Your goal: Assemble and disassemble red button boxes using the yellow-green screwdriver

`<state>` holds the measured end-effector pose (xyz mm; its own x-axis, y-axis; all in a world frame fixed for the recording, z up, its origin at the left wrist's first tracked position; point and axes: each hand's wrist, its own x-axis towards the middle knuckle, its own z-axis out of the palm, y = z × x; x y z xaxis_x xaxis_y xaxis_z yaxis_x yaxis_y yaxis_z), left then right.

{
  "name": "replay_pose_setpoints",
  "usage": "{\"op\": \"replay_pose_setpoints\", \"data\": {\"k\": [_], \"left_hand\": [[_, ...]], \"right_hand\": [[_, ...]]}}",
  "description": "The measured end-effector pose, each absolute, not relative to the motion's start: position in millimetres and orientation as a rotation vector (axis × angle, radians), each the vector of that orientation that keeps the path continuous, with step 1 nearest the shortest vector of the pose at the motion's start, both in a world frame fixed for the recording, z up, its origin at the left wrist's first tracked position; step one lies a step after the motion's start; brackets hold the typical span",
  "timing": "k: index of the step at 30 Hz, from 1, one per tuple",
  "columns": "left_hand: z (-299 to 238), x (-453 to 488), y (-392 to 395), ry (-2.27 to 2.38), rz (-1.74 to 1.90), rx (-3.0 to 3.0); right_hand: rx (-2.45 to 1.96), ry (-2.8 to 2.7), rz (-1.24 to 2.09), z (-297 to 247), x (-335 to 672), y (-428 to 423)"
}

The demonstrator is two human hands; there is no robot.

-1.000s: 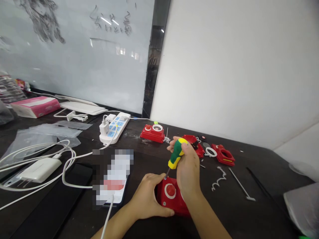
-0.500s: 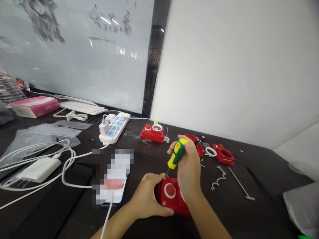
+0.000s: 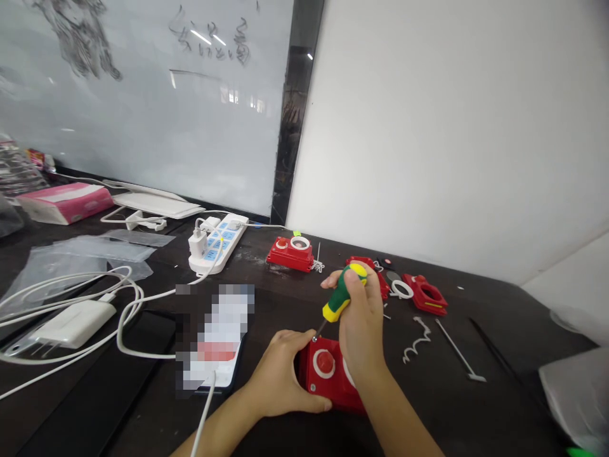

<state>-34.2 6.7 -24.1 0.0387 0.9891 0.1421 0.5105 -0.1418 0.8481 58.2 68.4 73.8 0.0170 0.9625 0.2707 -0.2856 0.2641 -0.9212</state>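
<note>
Red plastic push-button box [image 3: 330,381] at the front of the dark table [image 3: 428,406], blurred phone [image 3: 214,343] to its left, second red push-button box [image 3: 290,254] behind it, white plastic power strip [image 3: 219,244] behind the phone

The red plastic box [image 3: 328,374] is partly hidden: the left hand [image 3: 280,374] covers its left side, the right hand [image 3: 361,330] its right. The tip of the green-and-yellow screwdriver [image 3: 339,301] is too small to read at the box corner. The phone screen [image 3: 216,336], centre of frame, is pixel-blurred and unreadable. Small dark bits [image 3: 384,316] right of the hands are too small to identify. The translucent plastic bag [image 3: 575,400], lower right, is cut off by the frame edge. The green object [image 3: 578,452], bottom right corner, is cut off too, kind unknown.
</note>
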Motion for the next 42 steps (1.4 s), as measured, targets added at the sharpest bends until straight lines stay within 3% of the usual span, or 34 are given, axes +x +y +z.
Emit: {"op": "replay_pose_setpoints", "data": {"k": [30, 35, 42], "left_hand": [[-22.6, -34.5, 7.5, 1.503, 1.012, 1.721], [-22.1, -35.2, 7.1, 1.499, 1.019, 1.729], [-20.7, -35.1, 7.8, 1.492, 1.022, 1.710]], "right_hand": [[-0.856, -1.269, 1.112, 79.2, 61.6, 67.1], [-0.774, -1.287, 1.240, 78.8, 63.5, 66.7], [-0.886, -1.319, 1.135, 83.1, 63.8, 65.2]]}}
